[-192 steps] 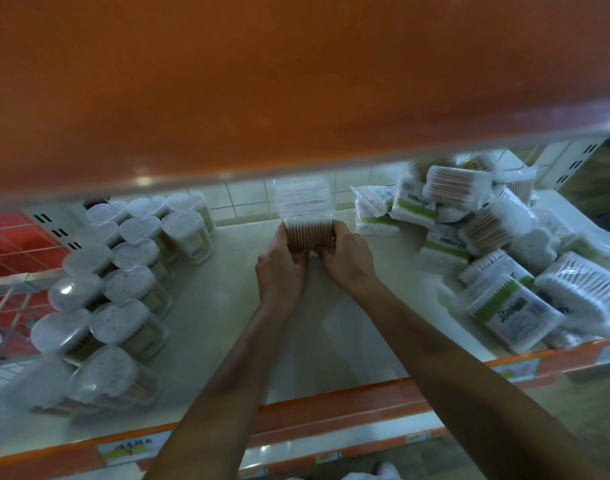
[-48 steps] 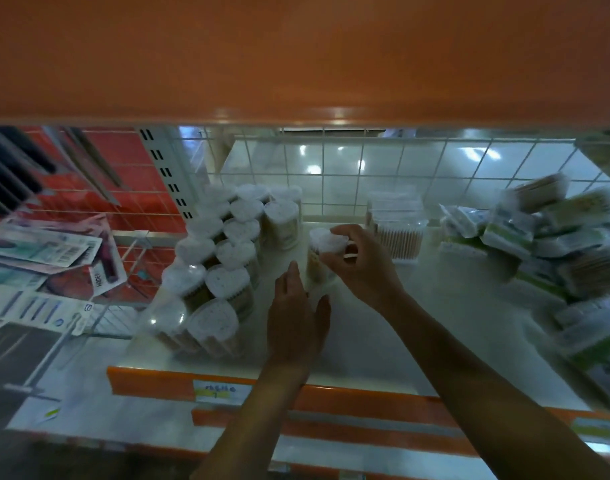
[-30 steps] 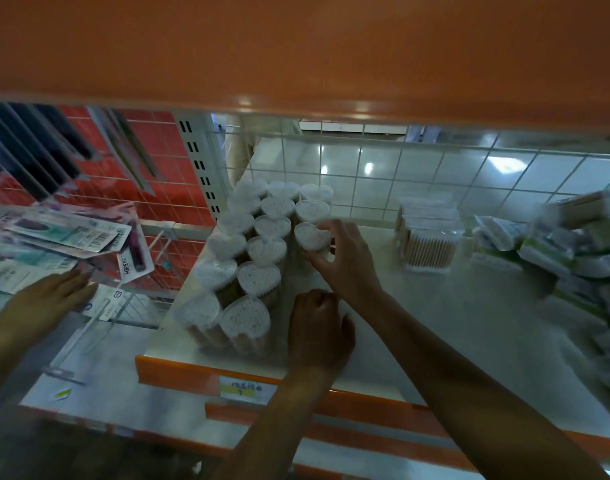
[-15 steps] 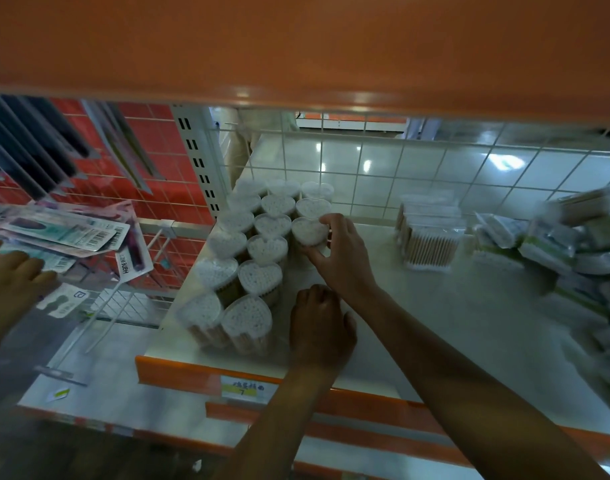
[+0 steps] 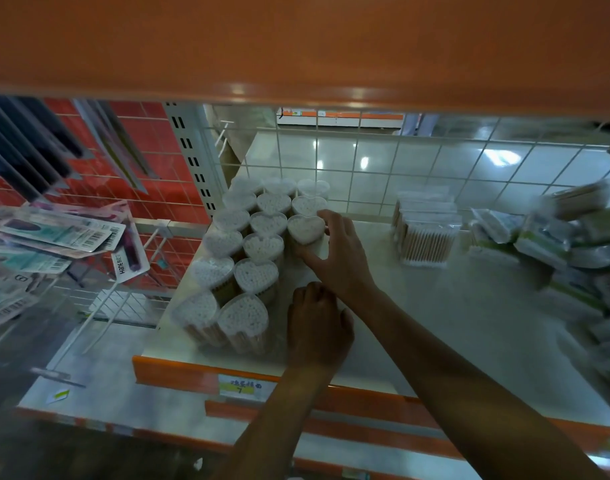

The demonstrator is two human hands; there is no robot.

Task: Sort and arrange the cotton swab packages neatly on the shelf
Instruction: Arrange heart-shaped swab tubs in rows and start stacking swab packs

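Several clear heart-shaped swab containers stand in rows at the left end of the white shelf. My right hand reaches over the shelf and grips the front heart-shaped container of the third row, thumb at its near side and fingers at its far right side. My left hand rests on the shelf as a loose fist just right of the front containers, with nothing in it that I can see.
A stack of rectangular swab boxes stands mid-shelf by the wire grid back. A loose pile of bagged swab packs fills the right end. Carded goods hang at left. An orange shelf overhangs above.
My right hand has brought a heart-shaped container to the left group and set it against the third row. My left hand curled into a fist. Another person's hand at far left is gone.
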